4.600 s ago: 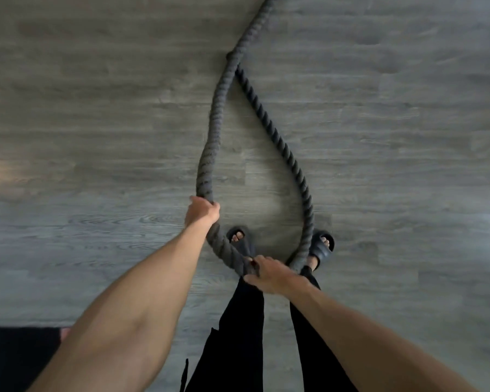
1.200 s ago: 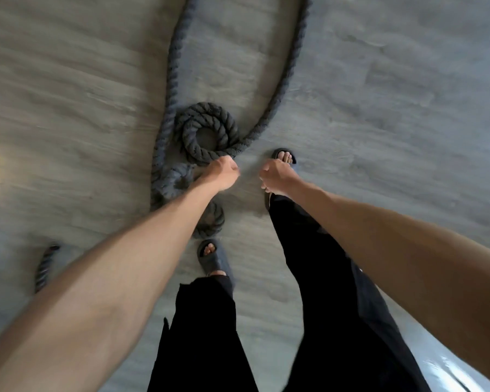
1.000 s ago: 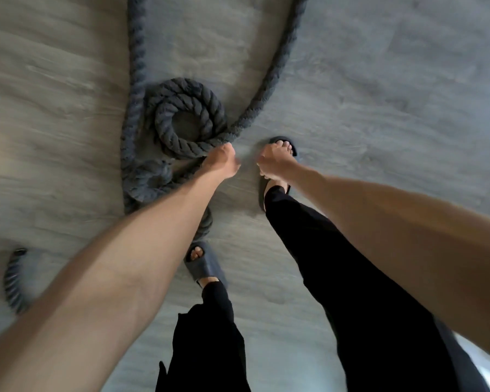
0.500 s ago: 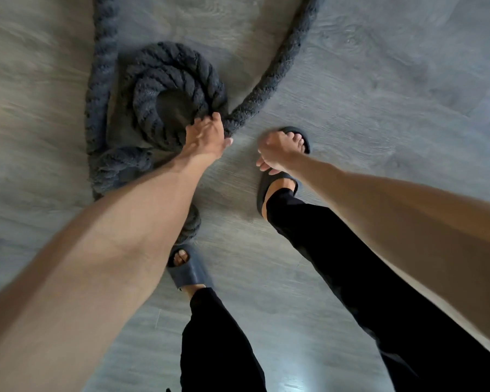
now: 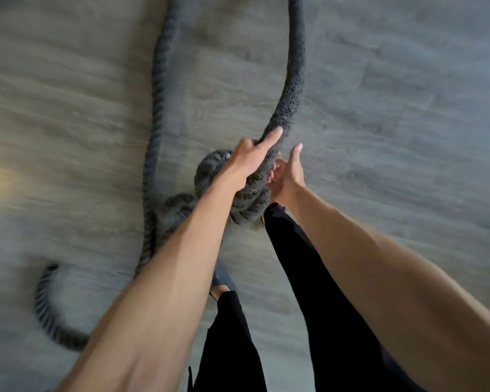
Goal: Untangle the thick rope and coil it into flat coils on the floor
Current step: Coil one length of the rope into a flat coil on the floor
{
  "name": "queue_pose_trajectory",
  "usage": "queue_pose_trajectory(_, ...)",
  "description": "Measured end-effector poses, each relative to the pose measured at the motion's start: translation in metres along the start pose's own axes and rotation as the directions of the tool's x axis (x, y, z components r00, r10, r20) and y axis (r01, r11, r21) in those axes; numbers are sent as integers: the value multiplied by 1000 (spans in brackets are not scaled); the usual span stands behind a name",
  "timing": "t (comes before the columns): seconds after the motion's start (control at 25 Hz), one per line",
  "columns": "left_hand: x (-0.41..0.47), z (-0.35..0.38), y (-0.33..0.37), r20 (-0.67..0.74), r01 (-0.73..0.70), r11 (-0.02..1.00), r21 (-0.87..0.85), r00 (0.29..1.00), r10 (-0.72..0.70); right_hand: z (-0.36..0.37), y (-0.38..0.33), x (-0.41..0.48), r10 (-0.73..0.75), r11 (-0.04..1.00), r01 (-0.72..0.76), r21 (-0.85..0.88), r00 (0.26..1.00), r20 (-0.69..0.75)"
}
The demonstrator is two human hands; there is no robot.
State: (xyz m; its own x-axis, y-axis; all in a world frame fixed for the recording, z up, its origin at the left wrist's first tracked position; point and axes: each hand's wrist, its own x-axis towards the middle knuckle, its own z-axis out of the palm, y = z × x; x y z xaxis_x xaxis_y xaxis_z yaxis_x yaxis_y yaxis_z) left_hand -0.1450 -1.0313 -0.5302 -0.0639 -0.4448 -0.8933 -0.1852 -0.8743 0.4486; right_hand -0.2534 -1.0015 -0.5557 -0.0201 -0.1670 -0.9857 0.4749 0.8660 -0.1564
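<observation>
Looking down at a thick rope, dark grey, twisted from fat strands and rough on the surface. Lying on a floor of grey wood-grain planks, smeared by motion blur. Running out of view toward 12 o'clock in two long lines: one almost straight at 11 o'clock, the other arcing down from 12 o'clock into the middle. Bunching at the centre into a small round coil of stacked turns, with a second lumpy turn just beside it at 9 o'clock. Trailing off toward 7 o'clock in a curved tail with a blunt end, well apart from the coil.

Clasping the arcing line just above the coil with the left hand: forefinger lying straight along the rope, the other fingers wrapping round it. Hovering just beside the same line, at its 3 o'clock, with the right hand: thumb pointing straight up, fingers curling loosely toward the rope. Not showing clearly whether these are touching or holding it.

Standing in black trousers of plain matte cloth, reaching the 6 o'clock edge. Showing beneath the left forearm, a smooth, rounded grey sandal, resting on the floor at 6 o'clock of the coil.
</observation>
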Motion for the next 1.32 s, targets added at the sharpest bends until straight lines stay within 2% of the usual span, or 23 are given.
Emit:
queue_pose_trajectory(0.12, -33, -9, 43, 24, 74, 991, -111, 997, -72, 20, -15, -56, 49, 998, -55, 24, 981, 188)
queue_pose_trajectory(0.2, -39, -18, 58, -79, 46, 989, -142, 995, -58, 37, -16, -81, 10, 997, -33, 65, 948, 319)
queue_pose_trajectory(0.28, -45, -25, 63, -183, -73, 987, -140, 982, 47, 46, -7, -94, -19, 992, -19, 121, 953, 302)
queue_pose_trajectory(0.4, -41, -46, 41, -355, -273, 961, 40, 895, 270, 37, 18, -87, -44, 995, 29, 91, 985, 164)
queue_pose_trajectory(0.44, -43, -54, 30, -345, -287, 953, 98, 888, 303, 28, 28, -80, -63, 995, 52, 90, 991, 117)
queue_pose_trajectory(0.52, -45, -72, -13, -208, -238, 935, 264, 932, 296, 14, 41, -78, -104, 995, 103, 19, 991, 82)
queue_pose_trajectory(0.56, -49, -78, -40, -104, -205, 888, 413, 957, 269, 11, 44, -82, -129, 991, 132, -38, 989, 67)
queue_pose_trajectory(0.64, -74, -78, -89, 72, -199, 728, 657, 977, 202, 6, 43, -97, -173, 977, 178, -120, 983, 55)
queue_pose_trajectory(0.72, -97, -63, -120, 91, -304, 667, 680, 938, 335, 7, 35, -114, -222, 957, 227, -182, 974, 46)
queue_pose_trajectory(0.8, -121, -48, -123, 48, -350, 628, 695, 894, 445, 2, 35, -127, -285, 933, 288, -215, 957, 47)
queue_pose_trajectory(0.92, -154, -28, -134, 62, -354, 565, 745, 880, 470, -19, 65, -147, -316, 924, 318, -214, 948, 45)
queue_pose_trajectory(1.04, -182, 1, -153, 120, -360, 522, 774, 891, 437, -56, 100, -145, -377, 923, 375, -85, 926, -9)
queue_pose_trajectory(1.08, -186, 9, -158, 144, -353, 564, 746, 913, 381, -69, 115, -140, -395, 914, 387, -117, 917, -52)
queue_pose_trajectory(1.16, -188, 17, -164, 117, -275, 761, 587, 960, 256, -99, 157, -125, -398, 880, 329, -343, 905, -153)
queue_pose_trajectory(1.24, -194, 27, -166, 66, -220, 952, 214, 975, 211, -132, 207, -117, -275, 863, 135, -486, 934, -229)
queue_pose_trajectory(1.32, -202, 40, -159, 50, -175, 976, -133, 982, 183, -153, 247, -112, -100, 847, -45, -529, 965, -242)
